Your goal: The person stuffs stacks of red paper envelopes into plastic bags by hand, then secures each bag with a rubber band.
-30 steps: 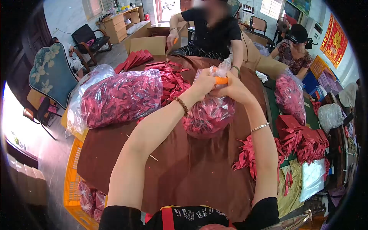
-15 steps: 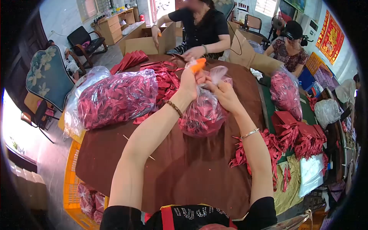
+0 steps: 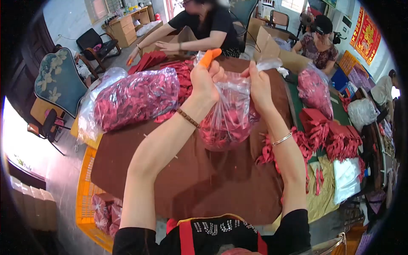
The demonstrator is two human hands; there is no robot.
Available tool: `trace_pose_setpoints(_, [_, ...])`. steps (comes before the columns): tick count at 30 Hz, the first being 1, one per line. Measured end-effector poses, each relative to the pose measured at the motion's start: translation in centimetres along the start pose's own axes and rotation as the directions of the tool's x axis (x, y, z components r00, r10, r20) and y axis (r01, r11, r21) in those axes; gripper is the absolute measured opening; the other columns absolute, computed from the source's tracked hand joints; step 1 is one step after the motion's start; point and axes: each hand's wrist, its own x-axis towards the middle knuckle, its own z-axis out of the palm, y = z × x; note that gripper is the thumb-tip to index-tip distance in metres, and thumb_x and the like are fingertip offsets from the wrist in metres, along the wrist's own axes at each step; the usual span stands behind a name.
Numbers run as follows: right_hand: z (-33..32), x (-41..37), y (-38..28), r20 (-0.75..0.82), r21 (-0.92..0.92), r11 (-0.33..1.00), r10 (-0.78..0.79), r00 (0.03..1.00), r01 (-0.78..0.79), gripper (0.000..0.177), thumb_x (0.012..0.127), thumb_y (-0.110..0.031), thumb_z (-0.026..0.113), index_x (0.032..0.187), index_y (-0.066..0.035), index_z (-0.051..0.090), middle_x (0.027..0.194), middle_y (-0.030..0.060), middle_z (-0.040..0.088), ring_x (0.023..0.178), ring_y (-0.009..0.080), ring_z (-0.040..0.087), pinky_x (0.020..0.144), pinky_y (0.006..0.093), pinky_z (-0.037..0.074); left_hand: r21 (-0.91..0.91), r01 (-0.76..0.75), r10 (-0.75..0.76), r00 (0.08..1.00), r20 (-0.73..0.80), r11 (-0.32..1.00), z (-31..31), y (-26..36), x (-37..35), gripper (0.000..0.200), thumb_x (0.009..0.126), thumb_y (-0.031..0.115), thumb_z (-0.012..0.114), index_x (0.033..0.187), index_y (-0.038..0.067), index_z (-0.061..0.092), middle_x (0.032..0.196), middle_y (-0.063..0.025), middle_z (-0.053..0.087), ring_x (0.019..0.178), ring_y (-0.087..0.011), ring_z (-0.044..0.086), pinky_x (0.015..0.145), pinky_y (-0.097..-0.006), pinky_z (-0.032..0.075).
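A clear plastic bag [image 3: 227, 123] full of red ribboned pieces hangs between my hands over the brown-covered table [image 3: 204, 187]. My left hand [image 3: 206, 78], with an orange cover on one finger, is closed on the left side of the bag's mouth. On the right side, my right hand [image 3: 260, 83] pinches the plastic, and a loose whitish end sticks out beyond it. The bag's neck is spread between the two hands. Left of it lies a larger filled plastic bag [image 3: 138, 100], with loose red ribbons [image 3: 183, 78] behind it.
Across the table a co-worker [image 3: 204, 29] reaches toward stacked red pieces [image 3: 148, 59]. Another person [image 3: 318, 46] sits at the back right. Red ribboned bundles [image 3: 342, 140] and clear plastic sheets [image 3: 346, 180] lie to the right. An orange crate [image 3: 87, 182] stands at the lower left.
My hands have moved apart and up, and the gathered neck of the bag is now stretched wide. The co-worker across has leaned left, both arms reaching toward the red stack.
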Motion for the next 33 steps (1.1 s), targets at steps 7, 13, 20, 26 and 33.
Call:
trace_pose_setpoints(7, [-0.3,-9.8,-3.7,0.049,0.097,0.984,0.143,0.988,-0.147,0.043,0.089,-0.039,0.043,0.066,-0.004,0.053,0.058,-0.0029,0.047,0.053,0.0034,0.041,0.048,0.0188,0.032,0.004,0.086,-0.086,0.995,0.049,0.996,1.5,0.8,-10.4,0.024,0.090,0.022,0.039,0.096,0.002,0.051,0.048,0.0040,0.023,0.041,-0.0074,0.023,0.044,-0.0222,0.022])
trace_pose_setpoints(13, [0.4,-16.5,-4.2,0.115,0.106,0.970,0.206,0.972,-0.218,0.042,0.090,-0.036,0.042,0.063,-0.005,0.053,0.049,-0.0046,0.042,0.044,0.0035,0.037,0.042,0.0207,0.029,0.004,0.185,-0.185,0.981,-0.060,0.983,1.1,-0.9,-16.7,0.022,0.089,0.019,0.040,0.096,0.002,0.051,0.048,0.0041,0.025,0.040,-0.0066,0.022,0.042,-0.0213,0.021])
trace_pose_setpoints(20, [2.3,-17.3,-2.7,0.121,0.051,0.990,0.127,0.985,-0.134,0.043,0.091,-0.036,0.040,0.064,-0.005,0.054,0.056,-0.0046,0.046,0.051,0.0026,0.039,0.045,0.0213,0.029,0.107,0.088,-0.081,0.994,-0.074,0.990,0.0,-1.1,-17.0,0.021,0.089,0.015,0.038,0.098,0.001,0.052,0.051,0.0045,0.026,0.043,-0.0050,0.023,0.041,-0.0194,0.020])
trace_pose_setpoints(26, [3.1,-17.7,-4.3,0.148,-0.133,0.990,0.062,0.987,-0.042,0.034,0.088,-0.026,0.044,0.071,0.003,0.051,0.058,0.0035,0.048,0.056,0.0089,0.043,0.049,0.0292,0.035,0.243,0.187,-0.194,0.981,0.004,0.952,0.2,2.1,-16.6,0.023,0.089,0.018,0.045,0.102,0.001,0.052,0.054,0.0019,0.038,0.049,-0.0079,0.037,0.045,-0.0213,0.030])
trace_pose_setpoints(33, [3.1,-16.9,-2.7,0.253,-0.444,0.869,-0.113,0.961,0.219,0.022,0.081,-0.015,0.050,0.069,0.003,0.046,0.053,0.0078,0.046,0.053,0.0157,0.046,0.049,0.0329,0.037,0.507,-0.168,-0.063,0.911,0.407,0.846,-2.0,6.2,-17.3,0.090,0.066,0.018,0.073,0.133,0.003,0.015,0.120,-0.0105,0.041,0.112,-0.0185,0.040,0.096,-0.0316,0.031])
